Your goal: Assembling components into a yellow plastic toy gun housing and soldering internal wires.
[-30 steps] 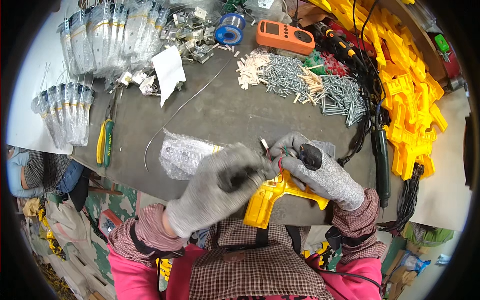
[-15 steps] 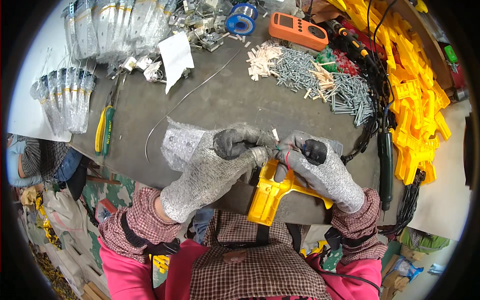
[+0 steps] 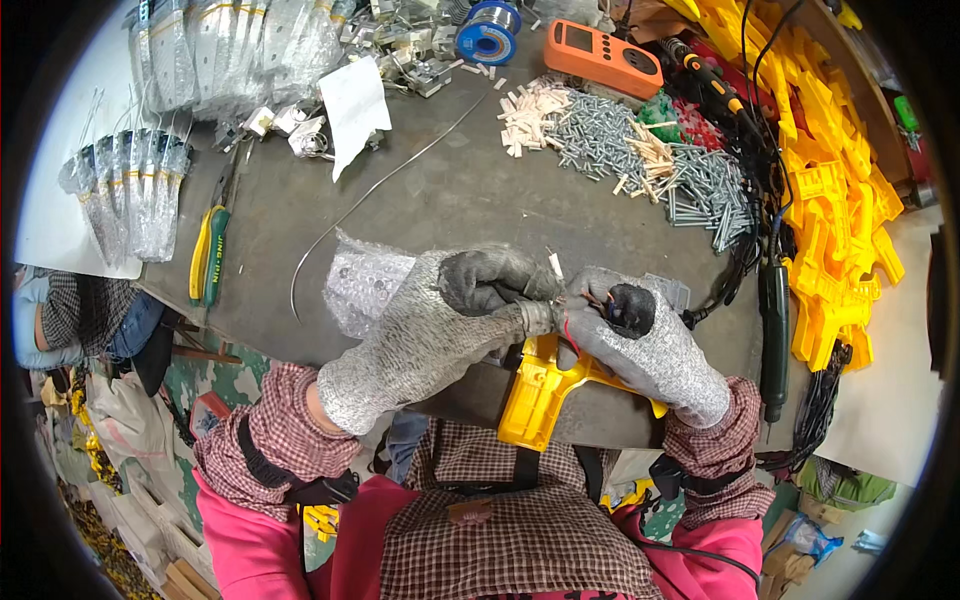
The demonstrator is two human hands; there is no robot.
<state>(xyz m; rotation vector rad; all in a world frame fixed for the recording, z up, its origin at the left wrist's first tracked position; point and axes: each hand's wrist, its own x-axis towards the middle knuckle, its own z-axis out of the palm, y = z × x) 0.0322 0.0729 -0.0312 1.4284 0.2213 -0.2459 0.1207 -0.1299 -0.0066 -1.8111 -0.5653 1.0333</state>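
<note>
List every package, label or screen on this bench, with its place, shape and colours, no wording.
Orange meter: top centre, flat rectangular case with a small grey screen.
Clear bags: far left, long narrow packs in a fan, yellow bands near their tops.
White paper slip: upper left, curled sheet.
Bubble-wrap bag: beside the left hand, clear and crumpled.

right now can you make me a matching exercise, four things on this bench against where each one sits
Things:
1. solder spool
2. orange meter
3. pliers
4. yellow housing

Places:
A. left edge of the bench
B. under the gloved hands
C. top of the view, left of the meter
D. top of the view, above the screw pile

Pairs: 1-C, 2-D, 3-A, 4-B
</note>
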